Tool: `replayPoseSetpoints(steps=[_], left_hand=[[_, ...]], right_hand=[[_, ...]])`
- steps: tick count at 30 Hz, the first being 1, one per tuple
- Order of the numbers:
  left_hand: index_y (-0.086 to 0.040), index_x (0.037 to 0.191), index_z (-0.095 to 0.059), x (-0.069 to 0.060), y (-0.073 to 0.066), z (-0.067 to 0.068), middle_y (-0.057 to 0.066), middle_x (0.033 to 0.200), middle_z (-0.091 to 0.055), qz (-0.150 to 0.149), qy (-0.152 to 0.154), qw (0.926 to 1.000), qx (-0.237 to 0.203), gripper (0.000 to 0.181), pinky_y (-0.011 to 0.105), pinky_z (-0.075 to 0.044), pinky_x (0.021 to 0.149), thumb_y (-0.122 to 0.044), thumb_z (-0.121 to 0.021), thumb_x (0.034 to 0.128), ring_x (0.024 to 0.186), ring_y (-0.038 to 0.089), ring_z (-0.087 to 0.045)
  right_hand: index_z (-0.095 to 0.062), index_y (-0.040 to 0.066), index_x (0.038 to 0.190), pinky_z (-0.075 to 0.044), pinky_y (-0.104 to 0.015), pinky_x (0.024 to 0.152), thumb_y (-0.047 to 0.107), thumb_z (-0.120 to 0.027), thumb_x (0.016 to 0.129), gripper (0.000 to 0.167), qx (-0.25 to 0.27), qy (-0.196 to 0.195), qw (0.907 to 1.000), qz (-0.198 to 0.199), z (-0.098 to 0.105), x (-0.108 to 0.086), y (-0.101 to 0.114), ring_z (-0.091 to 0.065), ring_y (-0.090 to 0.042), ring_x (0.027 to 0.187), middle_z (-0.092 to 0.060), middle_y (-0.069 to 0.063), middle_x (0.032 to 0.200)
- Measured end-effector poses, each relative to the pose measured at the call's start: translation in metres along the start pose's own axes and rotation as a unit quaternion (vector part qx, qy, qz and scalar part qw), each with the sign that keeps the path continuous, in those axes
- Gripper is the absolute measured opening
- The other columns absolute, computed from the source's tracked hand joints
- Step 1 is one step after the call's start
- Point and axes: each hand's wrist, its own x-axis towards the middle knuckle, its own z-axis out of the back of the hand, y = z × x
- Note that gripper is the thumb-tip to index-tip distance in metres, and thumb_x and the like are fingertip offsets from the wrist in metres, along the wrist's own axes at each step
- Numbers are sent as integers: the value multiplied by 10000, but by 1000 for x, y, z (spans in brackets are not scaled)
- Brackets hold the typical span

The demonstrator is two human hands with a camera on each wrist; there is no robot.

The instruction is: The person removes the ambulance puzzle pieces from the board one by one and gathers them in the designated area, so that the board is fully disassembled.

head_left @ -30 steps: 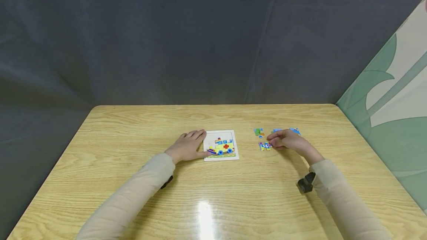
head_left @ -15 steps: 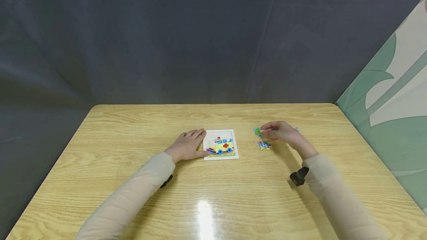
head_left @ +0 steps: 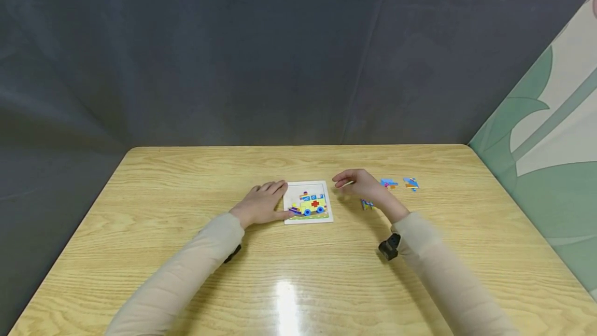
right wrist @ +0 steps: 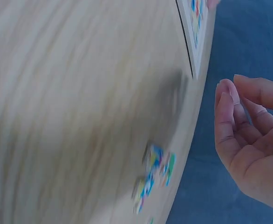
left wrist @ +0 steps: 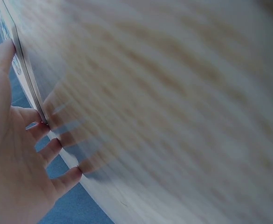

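- The right hand [head_left: 366,189] bends its fingers so thumb and fingertips nearly meet; whether they pinch anything, I cannot tell.
- It is just beside the white-bordered puzzle board [head_left: 331,209] (a yellow ambulance with a red cross shows on it).
- The left hand [head_left: 261,206], fingers straight and spread, rests at the board's left side, thumb over the edge.
- Beyond the right wrist lie a blue-and-brown piece [head_left: 388,183] and a corner piece [head_left: 411,184]; a third piece [head_left: 367,205] sits partly hidden beneath that hand.
- All rest on the wood-grain table [head_left: 224,294].
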Motion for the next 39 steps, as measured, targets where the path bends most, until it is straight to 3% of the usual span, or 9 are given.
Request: replayPoseSetpoints(steps=[6, 16, 27, 34, 39], left_hand=[[-144, 1552, -125, 3, 1, -3, 28, 1626, -124, 81, 55, 9999, 90, 853, 518, -176, 1199, -651, -405, 925, 1498, 253, -146], [-144, 1552, -122, 1, 0, 0, 31, 1625, -131, 104, 48, 9999, 41, 861, 526, -192, 1191, -659, -403, 922, 1493, 262, -165], [-149, 1553, -115, 1, 1, -2, 27, 1627, -120, 68, 42, 10000, 50, 858, 524, -197, 1190, -660, -393, 923, 1494, 260, -162], [-149, 1552, -123, 0, 1, -2, 34, 1625, -124, 67, 46, 10000, 1, 853, 533, -197, 1187, -651, -405, 924, 1493, 267, -162], [-150, 1553, -118, 0, 1, -1, 35, 1626, -122, 57, 37, 10000, 5, 851, 533, -193, 1188, -651, -402, 926, 1494, 265, -160]], right_hand=[[-618, -60, 1189, -492, -253, 744, -18, -548, 907, 294, -92, 59, 9999, 87, -20, 7, 9, -624, -239, 948, -664, -211, 1060], [-634, -53, 1154, -514, -231, 724, -67, -540, 874, 296, -87, 278, 9991, 308, -45, 15, 20, -638, -189, 883, -661, -200, 1066], [-634, -15, 1161, -563, -302, 754, -90, -566, 856, 321, -386, 484, 9978, 233, -59, 17, 29, -637, -305, 1012, -622, -204, 1191], [-636, -19, 1169, -468, -214, 664, -102, -618, 827, 352, -833, 674, 9938, 282, -63, 21, 30, -526, -161, 788, -628, -171, 1158], [-639, -21, 1174, -496, -249, 725, -117, -636, 824, 363, -1149, 677, 9905, 344, -64, 24, 31, -518, -168, 806, -608, -159, 1137]])
